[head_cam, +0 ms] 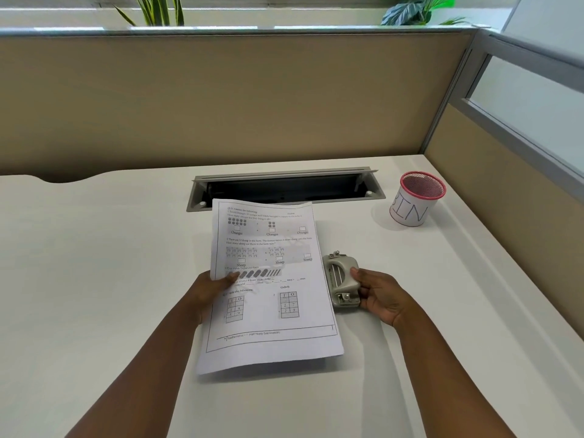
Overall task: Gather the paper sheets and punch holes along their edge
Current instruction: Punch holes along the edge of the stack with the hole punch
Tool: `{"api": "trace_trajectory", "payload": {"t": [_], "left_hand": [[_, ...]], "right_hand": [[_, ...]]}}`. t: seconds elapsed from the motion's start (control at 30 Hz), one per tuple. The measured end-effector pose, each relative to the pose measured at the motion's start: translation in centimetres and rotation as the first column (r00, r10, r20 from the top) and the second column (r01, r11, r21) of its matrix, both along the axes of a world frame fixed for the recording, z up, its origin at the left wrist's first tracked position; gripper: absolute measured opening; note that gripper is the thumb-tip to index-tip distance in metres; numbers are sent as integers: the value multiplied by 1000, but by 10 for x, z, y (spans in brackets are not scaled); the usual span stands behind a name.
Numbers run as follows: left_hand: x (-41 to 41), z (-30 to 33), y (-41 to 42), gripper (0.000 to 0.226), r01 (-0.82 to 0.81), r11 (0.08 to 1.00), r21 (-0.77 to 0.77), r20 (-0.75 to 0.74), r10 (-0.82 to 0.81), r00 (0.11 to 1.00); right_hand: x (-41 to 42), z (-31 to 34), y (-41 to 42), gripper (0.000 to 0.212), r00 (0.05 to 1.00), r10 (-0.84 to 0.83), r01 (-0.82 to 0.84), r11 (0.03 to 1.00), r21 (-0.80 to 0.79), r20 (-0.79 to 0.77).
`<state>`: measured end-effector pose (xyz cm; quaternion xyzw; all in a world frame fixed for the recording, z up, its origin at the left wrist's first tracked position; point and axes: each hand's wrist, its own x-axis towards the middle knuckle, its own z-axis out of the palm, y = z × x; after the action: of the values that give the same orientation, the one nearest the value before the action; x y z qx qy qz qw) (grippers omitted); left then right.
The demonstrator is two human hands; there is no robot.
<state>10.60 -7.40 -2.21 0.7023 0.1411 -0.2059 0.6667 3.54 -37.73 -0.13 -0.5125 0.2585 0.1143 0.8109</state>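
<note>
Just left of the hole punch (pixel 343 281), on the white desk (pixel 94 263), my left hand (pixel 210 292) grips the paper sheets (pixel 268 286) by their left edge, thumb on top of the print, fingers hidden beneath. Their near end lifts off the desk, and their right edge reaches the punch's slot side; whether it sits inside I cannot tell. My right hand (pixel 382 297) wraps the grey punch from its right side, thumb resting on the lever, fingers curled around the base. Beyond the punch, farther back, lies an open cable tray (pixel 286 188). Back and to the right of the punch stands a pink mesh cup (pixel 417 199) labelled "BIN".
</note>
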Motion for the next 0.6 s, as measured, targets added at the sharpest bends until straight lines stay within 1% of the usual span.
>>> {"api": "trace_trajectory", "payload": {"t": [0.13, 0.27, 0.4, 0.6], "left_hand": [[0, 0, -2, 4, -10, 1000, -7, 6, 10, 1000], [-1, 1, -4, 3, -1, 1000, 22, 18, 1, 1000], [-2, 0, -5, 6, -31, 999, 38, 29, 30, 999], [-2, 2, -8, 29, -43, 996, 78, 28, 41, 999]], "right_hand": [[1, 0, 3, 13, 1000, 3, -3, 1000, -1, 7], [1, -1, 5, 13, 1000, 4, -4, 1000, 14, 12], [0, -1, 4, 13, 1000, -3, 3, 1000, 21, 16], [0, 0, 4, 14, 999, 10, -11, 1000, 17, 32]]}}
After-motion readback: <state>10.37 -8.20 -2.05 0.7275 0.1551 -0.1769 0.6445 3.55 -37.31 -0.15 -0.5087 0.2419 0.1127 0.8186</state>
